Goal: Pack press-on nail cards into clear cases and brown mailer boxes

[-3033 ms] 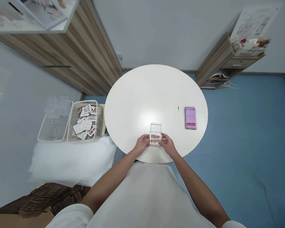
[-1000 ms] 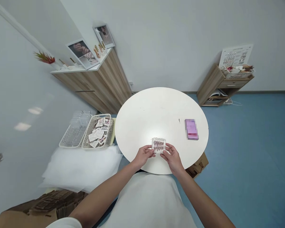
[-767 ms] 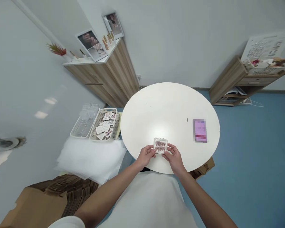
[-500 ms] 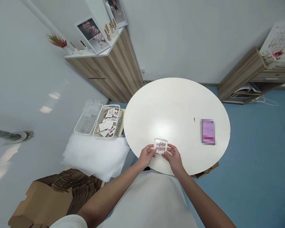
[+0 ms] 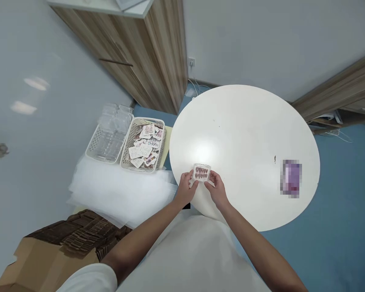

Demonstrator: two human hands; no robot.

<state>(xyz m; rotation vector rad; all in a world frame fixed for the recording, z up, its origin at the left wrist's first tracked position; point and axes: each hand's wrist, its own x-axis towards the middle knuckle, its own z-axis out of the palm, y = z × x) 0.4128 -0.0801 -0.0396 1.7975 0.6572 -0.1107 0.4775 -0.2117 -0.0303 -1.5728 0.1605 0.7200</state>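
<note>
The left hand (image 5: 185, 188) and the right hand (image 5: 218, 190) share a small clear case (image 5: 201, 172) over the near-left edge of the white oval table (image 5: 246, 142). The left fingers pinch its left side, with the thumb at the near-left corner; the right fingers pinch its right side, with the thumb at the near-right corner. Whether the case touches the table or is slightly lifted, I cannot tell. Inside, reddish-pink nail tips (image 5: 201, 173) lie in 2 rows, and the clear lid appears shut over them. Near the table's right edge lies a purple item (image 5: 291, 178), blurred into blocks, with a small dark mark (image 5: 275, 159) just to its left. Past the table's left edge, 2 pale baskets stand side by side: the nearer basket (image 5: 162, 148) holds a heap of cards and nail packs (image 5: 144, 150), the farther basket (image 5: 93, 146) clear plastic boxes (image 5: 117, 119). White sheets (image 5: 115, 192) are spread in front of both, then brown cardboard (image 5: 42, 259). A wood-grain cabinet (image 5: 124, 52) stands beyond the table's far-left edge
</note>
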